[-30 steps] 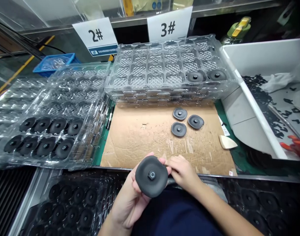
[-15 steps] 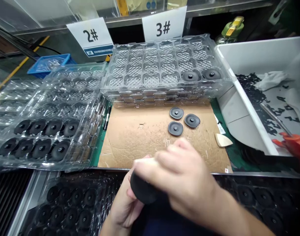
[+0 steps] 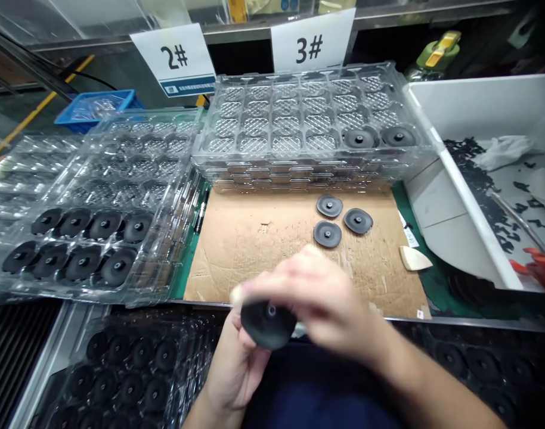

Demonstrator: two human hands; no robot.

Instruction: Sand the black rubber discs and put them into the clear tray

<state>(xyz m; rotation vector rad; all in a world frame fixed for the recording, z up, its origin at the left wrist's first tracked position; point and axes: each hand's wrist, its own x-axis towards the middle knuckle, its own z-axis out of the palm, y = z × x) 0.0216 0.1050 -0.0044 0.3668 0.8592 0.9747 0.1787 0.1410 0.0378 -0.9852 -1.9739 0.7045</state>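
My left hand (image 3: 237, 363) holds a black rubber disc (image 3: 267, 326) with a small metal hub, just in front of the near edge of the cardboard sheet (image 3: 254, 238). Blurred by motion, my right hand (image 3: 317, 298) lies over the top of the disc with its fingers curled on it. Three more black discs (image 3: 327, 233) lie loose on the cardboard beyond my hands.
A clear tray (image 3: 89, 196) at left holds two rows of black discs. A stack of clear trays (image 3: 308, 125) under the 3# sign holds two discs. A white bin (image 3: 478, 155) with black scraps stands at right. Dark trays of discs (image 3: 129, 363) lie near me.
My right hand moved from pinching the disc's right edge to covering its top. The disc has tilted and sits a little lower in my left hand.
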